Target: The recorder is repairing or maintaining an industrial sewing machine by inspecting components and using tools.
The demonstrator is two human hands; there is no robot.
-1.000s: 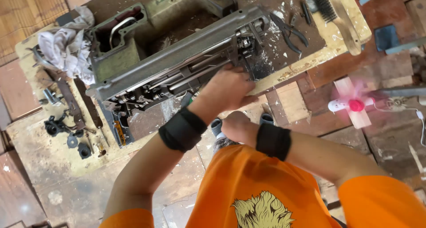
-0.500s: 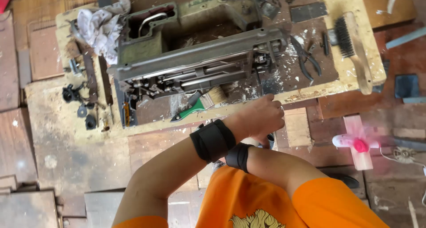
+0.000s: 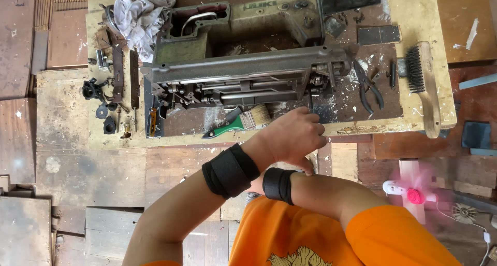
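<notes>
Your left hand is fisted, its contents hidden, your right hand tucked beneath it, unreadable; the machine lies just beyond, brush beside the knuckles, so reach forward next.

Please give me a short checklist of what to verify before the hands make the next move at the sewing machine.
1. Left hand free of the sewing machine: ok, it is at the table edge.
2. Right hand visible: not ok, mostly hidden under the left.
3. Anything held: cannot tell.
4. Paintbrush reachable: ok, beside the left hand.
5. Pliers and wire brush on the table: ok.
</notes>
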